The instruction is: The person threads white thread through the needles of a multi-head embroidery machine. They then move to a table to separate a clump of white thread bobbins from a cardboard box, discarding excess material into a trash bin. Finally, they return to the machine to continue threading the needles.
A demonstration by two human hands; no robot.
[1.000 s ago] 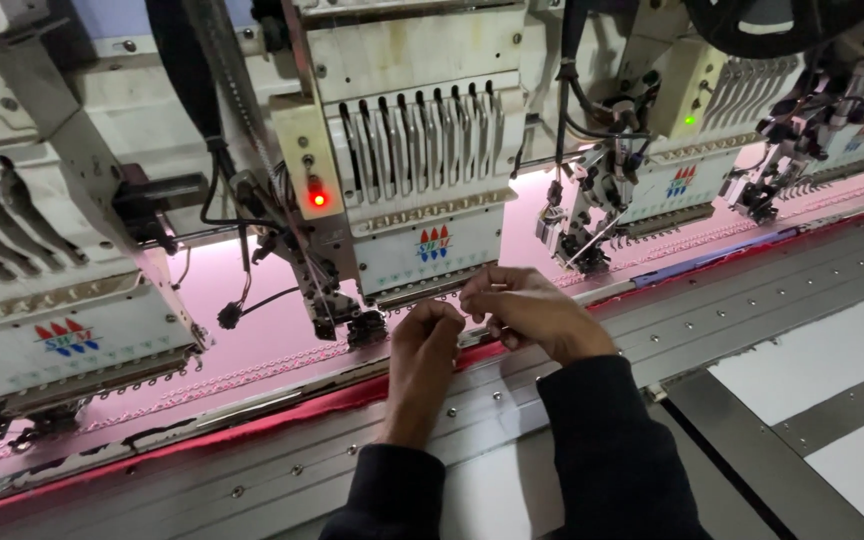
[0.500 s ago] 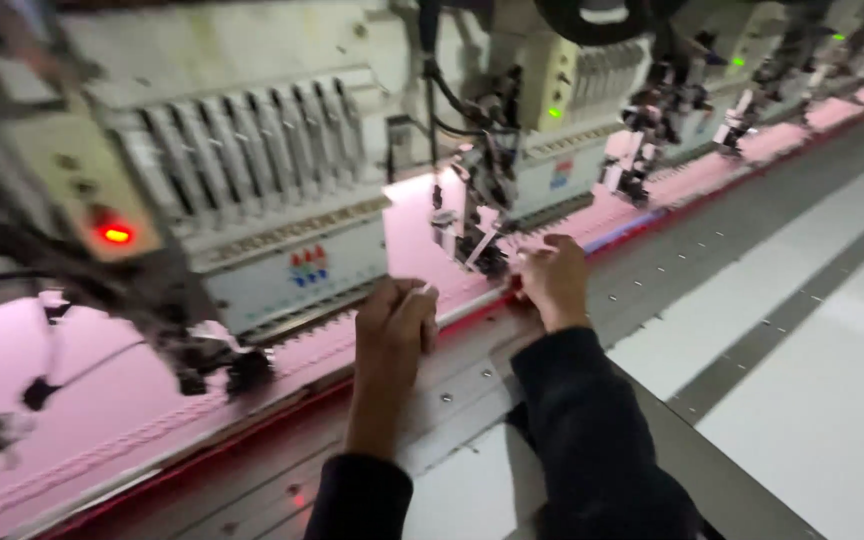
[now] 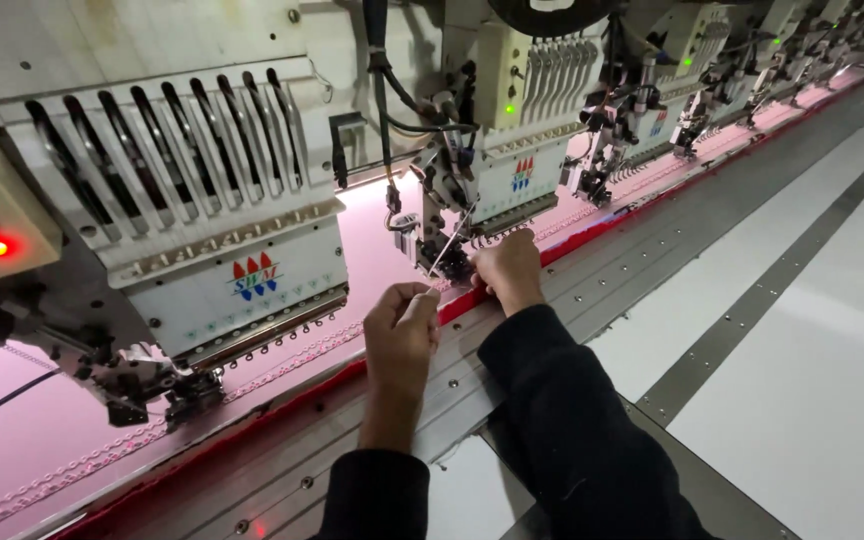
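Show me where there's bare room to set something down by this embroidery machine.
Free: the wide white table panels right of the dark metal strips, and the grey perforated rail beside the red edge. Crowded: the pink fabric under the sewing heads, where the left hand and right hand work thread.

The right hand [image 3: 508, 268] covers its own fingertips and whatever lies under them on the pink cloth [image 3: 372, 215]. The thread [image 3: 447, 243] is too thin to follow. The far machine heads [image 3: 802, 40] are cut off at the top edge.
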